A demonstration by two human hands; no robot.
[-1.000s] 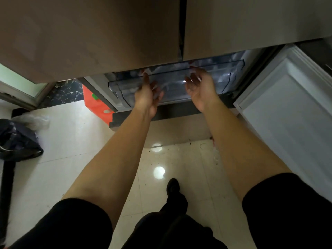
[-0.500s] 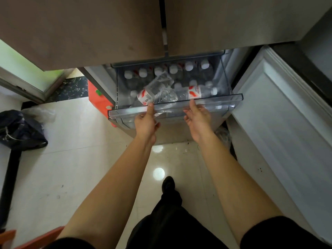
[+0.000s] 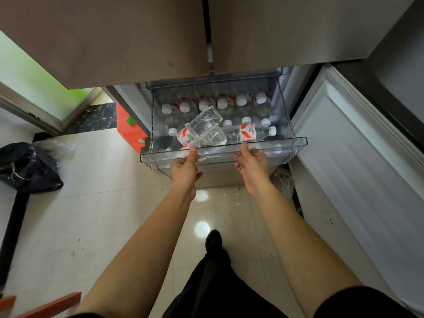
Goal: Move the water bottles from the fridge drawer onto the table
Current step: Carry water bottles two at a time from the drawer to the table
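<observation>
With our left hand (image 3: 185, 171) and right hand (image 3: 252, 166) both gripping the clear plastic fridge drawer (image 3: 296, 143) by its front lip, the red-labelled clear water bottles (image 3: 243, 133) lie just behind that lip, long axes running across it, nearer our left.

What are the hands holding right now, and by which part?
Both the left hand and right hand grip the clear plastic fridge drawer by its front rim; no water bottle is held.
</observation>
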